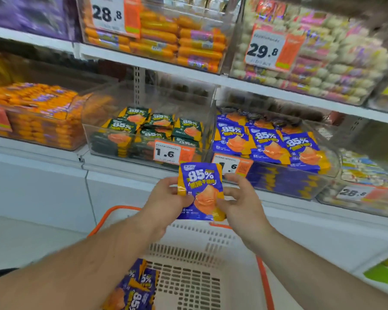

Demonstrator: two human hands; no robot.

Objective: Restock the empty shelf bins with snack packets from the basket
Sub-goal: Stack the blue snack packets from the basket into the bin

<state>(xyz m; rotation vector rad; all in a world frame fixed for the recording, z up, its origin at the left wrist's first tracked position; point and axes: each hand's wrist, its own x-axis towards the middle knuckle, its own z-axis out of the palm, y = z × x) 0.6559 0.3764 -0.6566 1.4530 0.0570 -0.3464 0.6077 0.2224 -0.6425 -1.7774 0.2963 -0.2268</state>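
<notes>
A blue and orange snack packet [201,189] marked 85% is held upright in front of the shelf. My left hand [166,198] pinches its left edge and my right hand [240,198] pinches its right edge. Below, a white basket [202,249] with orange handles holds more blue packets [134,289] at its lower left. Up to the right, a clear bin [300,182] on the shelf holds rows of the same blue packets [267,144].
A clear bin [103,139] of green 85% packets [152,128] stands left of the blue one. Orange sausage packs [36,117] fill the bin further left. The upper shelf [188,74] carries full bins with price tags. White cabinet fronts run below.
</notes>
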